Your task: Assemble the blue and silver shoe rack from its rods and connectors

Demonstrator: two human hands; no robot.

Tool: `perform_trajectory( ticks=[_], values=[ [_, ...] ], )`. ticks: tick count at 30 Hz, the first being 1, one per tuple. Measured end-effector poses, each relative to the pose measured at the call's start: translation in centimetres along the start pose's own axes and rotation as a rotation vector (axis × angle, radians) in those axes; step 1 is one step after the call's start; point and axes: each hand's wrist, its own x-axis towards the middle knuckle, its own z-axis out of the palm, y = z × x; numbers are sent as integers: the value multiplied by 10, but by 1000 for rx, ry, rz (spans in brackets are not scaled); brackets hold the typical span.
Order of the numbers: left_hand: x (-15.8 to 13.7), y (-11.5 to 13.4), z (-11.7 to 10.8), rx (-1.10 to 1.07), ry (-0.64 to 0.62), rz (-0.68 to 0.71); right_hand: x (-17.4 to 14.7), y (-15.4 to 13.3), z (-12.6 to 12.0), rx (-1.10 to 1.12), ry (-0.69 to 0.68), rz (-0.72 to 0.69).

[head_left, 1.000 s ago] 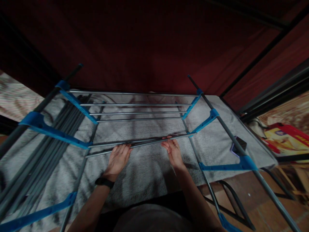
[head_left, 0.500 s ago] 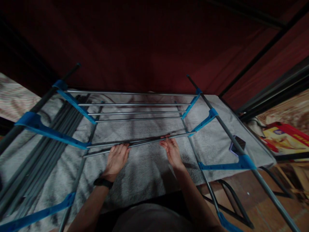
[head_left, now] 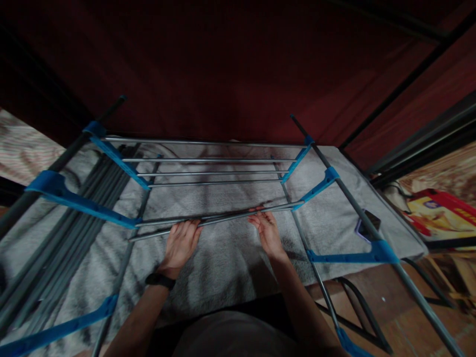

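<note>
Grey blanketed surface (head_left: 219, 270) beneath, your left hand (head_left: 181, 244) and right hand (head_left: 268, 234) pinch one metal rod (head_left: 225, 220), its long axis running left-right, right end nearer the far edge.

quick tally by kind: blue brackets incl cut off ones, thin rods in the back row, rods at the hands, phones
Blue brackets: 7
Back-row rods: 4
Front rods at the hands: 2
Phone: 1
Total: 14

Your rod (head_left: 226, 218) looks like smooth, shiny metal — the blue brackets (head_left: 349, 258) like smooth, mostly matt plastic — and your grey cloth (head_left: 223, 263) looks fuzzy, matt.
</note>
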Motion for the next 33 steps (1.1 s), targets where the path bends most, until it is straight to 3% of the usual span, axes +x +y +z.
perform_trajectory(
  ticks=[23,33],
  values=[
    [0,-1,-2,16,28,0,3,-5,-1,-14,-18,-19],
    [-1,-3,-2,30,24,14,1,10,-17,-5,11,33]
  ],
)
